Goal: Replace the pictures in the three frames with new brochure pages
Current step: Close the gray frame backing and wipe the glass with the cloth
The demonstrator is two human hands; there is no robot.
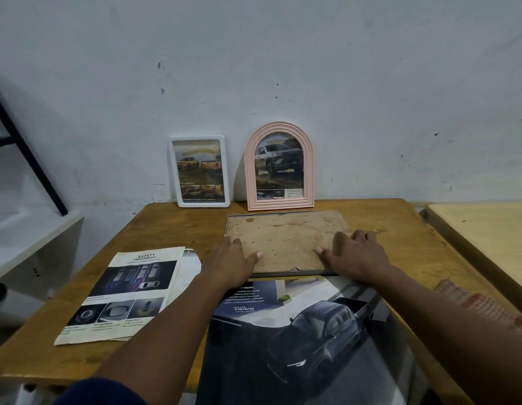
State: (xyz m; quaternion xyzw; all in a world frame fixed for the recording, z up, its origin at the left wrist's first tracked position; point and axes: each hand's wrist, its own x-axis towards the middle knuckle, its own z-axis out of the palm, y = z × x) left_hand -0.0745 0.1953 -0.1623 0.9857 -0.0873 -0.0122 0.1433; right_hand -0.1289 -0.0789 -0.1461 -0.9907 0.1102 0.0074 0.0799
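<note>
A dark-edged frame (286,241) lies face down on the wooden table (400,229), its brown backing board up. My left hand (232,260) rests flat on its near-left corner and my right hand (354,254) on its near-right part, fingers spread. Under the frame's near edge lies a large brochure page (306,331) showing a dark pickup truck. A white rectangular frame (199,171) and a pink arched frame (279,166) stand upright against the wall, each holding a truck picture. A loose "Safety" brochure page (122,296) lies at the left on other sheets.
A checked cloth (482,305) lies at the table's right edge. A second pale table (487,235) stands to the right. A white shelf with a black metal strut (29,159) is at the left. The wall is close behind the frames.
</note>
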